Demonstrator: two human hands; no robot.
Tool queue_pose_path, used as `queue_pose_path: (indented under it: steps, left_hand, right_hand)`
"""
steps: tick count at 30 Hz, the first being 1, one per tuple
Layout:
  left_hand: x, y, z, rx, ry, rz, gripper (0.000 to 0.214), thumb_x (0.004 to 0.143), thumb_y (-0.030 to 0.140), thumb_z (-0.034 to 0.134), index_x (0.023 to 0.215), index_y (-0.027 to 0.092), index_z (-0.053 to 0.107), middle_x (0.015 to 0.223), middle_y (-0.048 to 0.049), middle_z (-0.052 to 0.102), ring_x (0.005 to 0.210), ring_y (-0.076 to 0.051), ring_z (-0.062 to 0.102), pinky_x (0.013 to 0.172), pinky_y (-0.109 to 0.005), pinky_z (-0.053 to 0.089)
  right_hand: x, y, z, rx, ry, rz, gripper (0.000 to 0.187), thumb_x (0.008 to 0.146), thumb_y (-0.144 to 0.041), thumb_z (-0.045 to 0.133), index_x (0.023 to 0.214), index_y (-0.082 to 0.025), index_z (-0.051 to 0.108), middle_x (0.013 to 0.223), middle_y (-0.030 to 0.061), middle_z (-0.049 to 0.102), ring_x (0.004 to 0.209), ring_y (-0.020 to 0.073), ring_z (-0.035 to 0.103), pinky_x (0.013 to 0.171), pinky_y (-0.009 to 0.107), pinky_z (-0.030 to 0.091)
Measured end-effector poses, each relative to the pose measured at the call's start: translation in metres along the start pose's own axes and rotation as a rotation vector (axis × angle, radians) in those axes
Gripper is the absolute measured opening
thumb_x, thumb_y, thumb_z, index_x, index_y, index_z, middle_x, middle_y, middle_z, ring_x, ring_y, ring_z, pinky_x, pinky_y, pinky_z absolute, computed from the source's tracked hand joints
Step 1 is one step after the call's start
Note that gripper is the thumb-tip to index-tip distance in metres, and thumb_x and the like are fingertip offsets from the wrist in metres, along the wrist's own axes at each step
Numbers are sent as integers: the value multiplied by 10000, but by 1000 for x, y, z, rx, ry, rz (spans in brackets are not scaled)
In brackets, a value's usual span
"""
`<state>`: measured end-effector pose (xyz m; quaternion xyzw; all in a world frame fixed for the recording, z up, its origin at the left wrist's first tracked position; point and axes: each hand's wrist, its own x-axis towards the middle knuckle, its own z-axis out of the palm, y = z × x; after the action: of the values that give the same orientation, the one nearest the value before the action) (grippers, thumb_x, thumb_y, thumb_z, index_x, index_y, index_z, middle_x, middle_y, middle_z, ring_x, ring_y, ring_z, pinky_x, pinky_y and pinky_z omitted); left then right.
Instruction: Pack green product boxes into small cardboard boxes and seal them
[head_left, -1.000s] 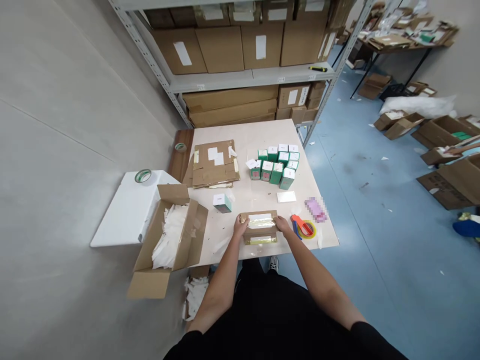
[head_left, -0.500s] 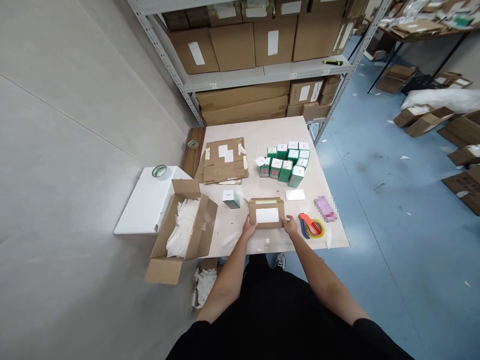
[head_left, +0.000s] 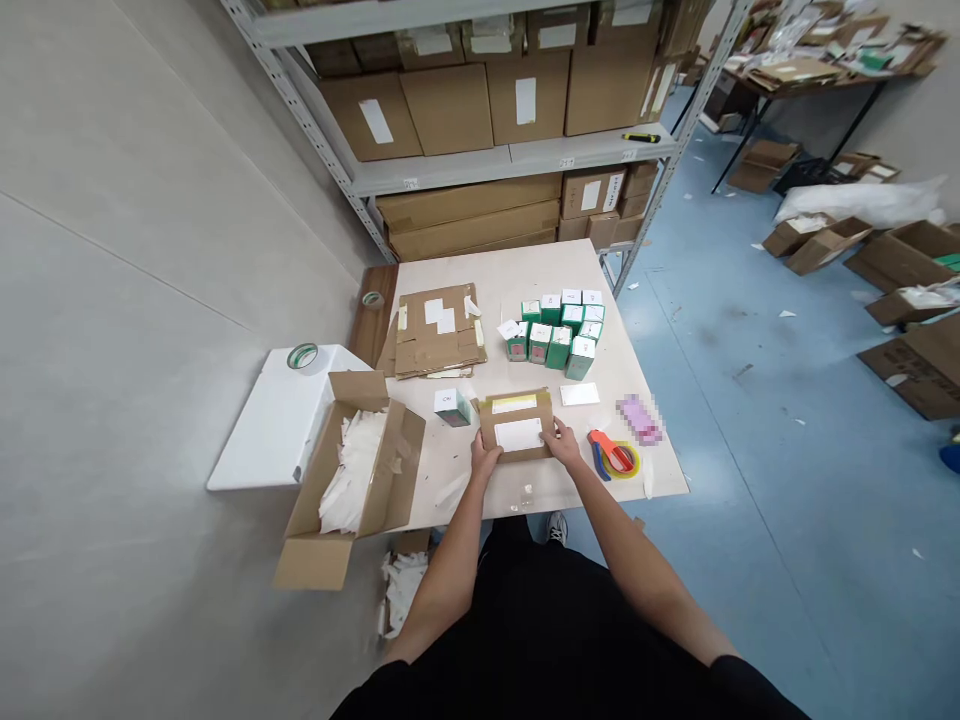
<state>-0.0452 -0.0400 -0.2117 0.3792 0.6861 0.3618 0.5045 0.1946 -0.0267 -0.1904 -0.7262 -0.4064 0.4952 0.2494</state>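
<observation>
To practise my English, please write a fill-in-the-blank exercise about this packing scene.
The left hand and the right hand hold a small brown cardboard box bearing a ____ label.
The orange tape dispenser lies to the ____ of this box.
The small green-and-white cartons stand on the pale ____.
Missing words: white; right; table.

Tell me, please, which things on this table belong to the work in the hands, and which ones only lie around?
In hand: small cardboard box, held at its sides by the left hand and right hand.

Lying about: tape dispenser, group of green boxes, single green box, flattened cardboard, open carton with white filling, white card.
</observation>
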Motion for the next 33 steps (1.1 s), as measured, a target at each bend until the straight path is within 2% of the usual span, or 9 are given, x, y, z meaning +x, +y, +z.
queue_pose_path:
  steps: [4, 8, 12, 15, 18, 23, 27, 30, 33]
  left_hand:
    - [-11, 1, -1, -119, -42, 68, 1059, 679, 167, 804, 1612, 269, 313, 1603, -118, 476, 1479, -307, 450, 1171, -393, 431]
    - [-22, -2, -2, -45, -97, 17, 1041, 712, 132, 748, 1628, 261, 271, 1610, -138, 462, 1486, -306, 449, 1172, -424, 433]
    - [-29, 5, -12, 150, 25, 154, 1051, 773, 130, 690, 1667, 282, 158, 1697, -112, 329, 1570, -290, 308, 1238, -431, 353]
    - [-23, 26, -20, 366, 162, 348, 867, 854, 196, 663, 1635, 266, 296, 1686, -89, 350, 1573, -290, 289, 1284, -433, 274]
    - [-5, 51, -21, 544, 73, 456, 615, 940, 255, 581, 1545, 233, 474, 1603, -100, 475, 1517, -287, 380, 1268, -423, 293]
    - [31, 72, -14, 792, -99, 295, 547, 972, 381, 581, 1481, 180, 561, 1552, -154, 528, 1471, -330, 422, 1225, -443, 321]
    - [38, 61, -14, 853, -156, 178, 450, 1022, 529, 467, 1166, 207, 746, 1428, -125, 634, 1356, -298, 545, 1147, -411, 409]
    - [34, 46, -18, 829, -172, 171, 525, 982, 652, 501, 967, 212, 787, 1569, -114, 521, 1444, -311, 483, 1176, -407, 392]
    - [29, 33, -21, 812, -270, 203, 574, 807, 712, 732, 1096, 219, 788, 1718, -106, 292, 1582, -353, 271, 1245, -436, 314]
  right_hand:
    - [-8, 12, 0, 284, 72, -127, 773, 864, -663, 579, 1489, -208, 550, 1468, 112, 617, 1337, 274, 588, 1107, 367, 483]
    - [-13, 30, -1, 301, 35, -13, 801, 913, -750, 446, 1471, -192, 582, 1536, 113, 576, 1426, 279, 524, 1185, 405, 427]
    - [-12, 34, 0, 307, 24, -31, 820, 912, -735, 486, 1538, -205, 525, 1614, 94, 491, 1483, 284, 466, 1212, 412, 402]
    - [-9, 29, 3, 320, 15, -111, 823, 896, -709, 548, 1562, -229, 491, 1619, 90, 484, 1455, 299, 499, 1178, 429, 439]
    - [-5, 24, 7, 303, 34, -168, 829, 876, -659, 604, 1579, -247, 453, 1610, 100, 491, 1411, 316, 542, 1136, 457, 473]
    - [-1, 20, 7, 210, 20, -172, 809, 866, -590, 636, 1578, -266, 431, 1558, 93, 552, 1377, 304, 570, 1121, 450, 477]
    - [-1, 17, 2, 175, 20, -129, 766, 910, -578, 570, 1581, -238, 421, 1523, 114, 581, 1333, 288, 608, 1107, 427, 486]
    - [0, 10, -4, 89, 57, -105, 742, 935, -566, 531, 1581, -219, 418, 1522, 131, 573, 1318, 290, 615, 1096, 418, 490]
    - [7, -4, -7, -57, 53, -115, 728, 934, -511, 553, 1574, -190, 423, 1555, 148, 530, 1380, 297, 558, 1122, 397, 461]
